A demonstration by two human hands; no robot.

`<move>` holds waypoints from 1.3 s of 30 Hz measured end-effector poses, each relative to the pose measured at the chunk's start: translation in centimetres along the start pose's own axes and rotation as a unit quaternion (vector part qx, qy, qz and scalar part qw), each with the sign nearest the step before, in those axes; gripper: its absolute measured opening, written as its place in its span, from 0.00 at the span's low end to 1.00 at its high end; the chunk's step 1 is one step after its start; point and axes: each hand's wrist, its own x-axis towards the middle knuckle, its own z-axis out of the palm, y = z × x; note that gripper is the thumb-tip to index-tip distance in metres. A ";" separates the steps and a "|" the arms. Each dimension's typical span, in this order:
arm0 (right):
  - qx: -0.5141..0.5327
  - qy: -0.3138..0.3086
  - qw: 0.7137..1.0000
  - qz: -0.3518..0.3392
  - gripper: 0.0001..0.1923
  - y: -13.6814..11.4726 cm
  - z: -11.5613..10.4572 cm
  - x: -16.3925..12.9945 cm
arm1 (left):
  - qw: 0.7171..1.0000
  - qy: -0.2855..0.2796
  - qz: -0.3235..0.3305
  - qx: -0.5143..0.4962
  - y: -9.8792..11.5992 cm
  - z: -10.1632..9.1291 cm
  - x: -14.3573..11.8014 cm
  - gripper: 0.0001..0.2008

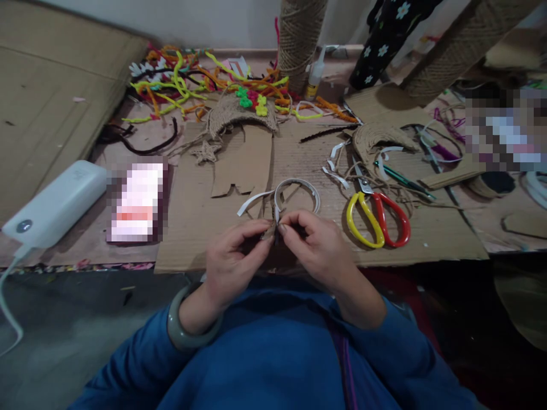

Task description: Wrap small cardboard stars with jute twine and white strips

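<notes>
Left hand (233,256) and right hand (314,247) meet fingertip to fingertip, both pinched shut on white strip (299,185) end; loop arcs clear. Scissors (378,219) just right.

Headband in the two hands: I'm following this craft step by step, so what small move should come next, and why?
Probably peel the white strip a little further off the headband. Both hands, left hand and right hand, pinch one end of it, and the strip already trails loose to the left there.
</notes>
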 end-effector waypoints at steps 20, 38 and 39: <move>0.090 0.027 0.995 0.016 0.12 1.5 -0.1 0.0 | 0.954 -0.023 -0.197 -0.224 0.2 -0.2 0.6 0.08; 0.266 -0.016 0.957 0.112 0.03 1.1 0.5 -0.1 | 0.937 -0.084 -0.226 -0.253 0.1 -0.5 1.2 0.06; 0.291 -0.013 0.948 0.128 0.04 1.1 0.6 0.0 | 0.937 -0.082 -0.220 -0.258 0.2 -0.5 1.2 0.06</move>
